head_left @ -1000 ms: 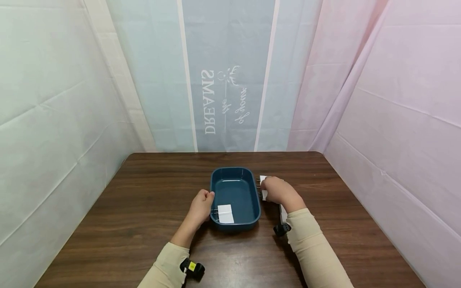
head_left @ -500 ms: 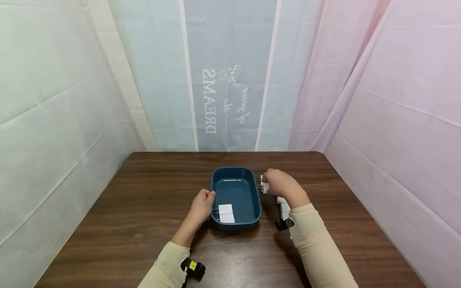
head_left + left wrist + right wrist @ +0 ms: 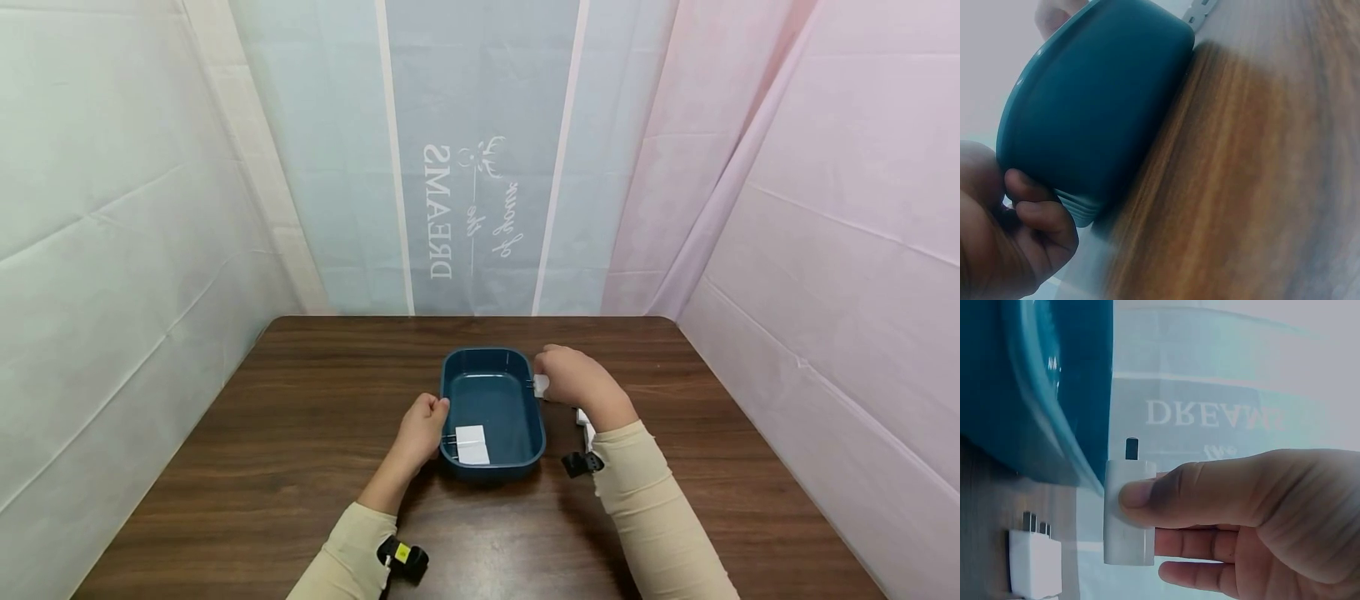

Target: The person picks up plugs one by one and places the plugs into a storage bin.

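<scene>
A deep blue dish (image 3: 487, 471) stands on the table. My left hand (image 3: 420, 427) grips its left rim, fingers curled under the edge in the left wrist view. One white plug adapter (image 3: 472, 445) lies in the dish's near left corner, prongs towards the left wall. At the far right rim my right hand (image 3: 577, 383) pinches another white plug adapter (image 3: 1129, 531) between thumb and fingers. Its metal prong points up in the right wrist view, close beside the dish's wall. A further white plug adapter (image 3: 1035, 565) shows below the dish's rim there.
White pieces (image 3: 583, 419) lie on the table right of the dish, partly hidden by the right wrist and its black camera (image 3: 582, 463). The brown wooden table (image 3: 315, 400) has hanging cloths (image 3: 480, 167) behind and at both sides.
My right hand has moved up and left with a plug adapter, from the table right of the dish to its far right rim. The left hand and dish stay put.
</scene>
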### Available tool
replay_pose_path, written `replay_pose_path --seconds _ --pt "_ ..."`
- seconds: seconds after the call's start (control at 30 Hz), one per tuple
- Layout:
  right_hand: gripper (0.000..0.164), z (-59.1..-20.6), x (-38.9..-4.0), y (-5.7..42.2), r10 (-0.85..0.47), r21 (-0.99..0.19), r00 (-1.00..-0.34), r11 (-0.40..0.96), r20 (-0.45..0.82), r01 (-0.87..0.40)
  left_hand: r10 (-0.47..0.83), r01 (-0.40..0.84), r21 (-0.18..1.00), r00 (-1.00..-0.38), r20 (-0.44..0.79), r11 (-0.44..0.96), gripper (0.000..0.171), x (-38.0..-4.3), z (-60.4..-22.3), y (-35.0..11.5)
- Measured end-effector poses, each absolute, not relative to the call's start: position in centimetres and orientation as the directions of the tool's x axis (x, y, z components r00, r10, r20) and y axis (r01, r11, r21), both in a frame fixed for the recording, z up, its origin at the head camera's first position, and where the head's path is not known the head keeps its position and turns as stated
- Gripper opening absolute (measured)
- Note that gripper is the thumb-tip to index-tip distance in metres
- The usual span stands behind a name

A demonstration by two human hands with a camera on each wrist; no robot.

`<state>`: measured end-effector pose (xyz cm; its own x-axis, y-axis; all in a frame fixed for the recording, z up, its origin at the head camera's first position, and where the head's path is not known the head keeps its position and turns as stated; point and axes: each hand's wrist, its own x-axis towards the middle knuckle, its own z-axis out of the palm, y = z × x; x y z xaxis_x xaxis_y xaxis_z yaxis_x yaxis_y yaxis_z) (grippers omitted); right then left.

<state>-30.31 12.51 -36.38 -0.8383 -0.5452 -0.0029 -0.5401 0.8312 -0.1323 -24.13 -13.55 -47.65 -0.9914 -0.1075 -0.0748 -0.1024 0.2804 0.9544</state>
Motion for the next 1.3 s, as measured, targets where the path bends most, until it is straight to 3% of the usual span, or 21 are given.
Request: replay_pose_path --seconds 0.7,1.3 --pt "0.026 -37.4 -29.8 8.4 -0.599 -0.060 -0.798 0.796 0.068 -0.602 -0.106 -0.103 0.958 -0.991 -0.077 0.269 0.027 -23.9 -47.5 -13.5" --pt "0.028 -39.3 -29.4 5.4 -0.633 0.004 -0.772 0.773 0.052 -0.634 -0.110 -0.115 0.953 -0.990 -0.087 0.280 0.027 -23.8 -47.5 -13.4"
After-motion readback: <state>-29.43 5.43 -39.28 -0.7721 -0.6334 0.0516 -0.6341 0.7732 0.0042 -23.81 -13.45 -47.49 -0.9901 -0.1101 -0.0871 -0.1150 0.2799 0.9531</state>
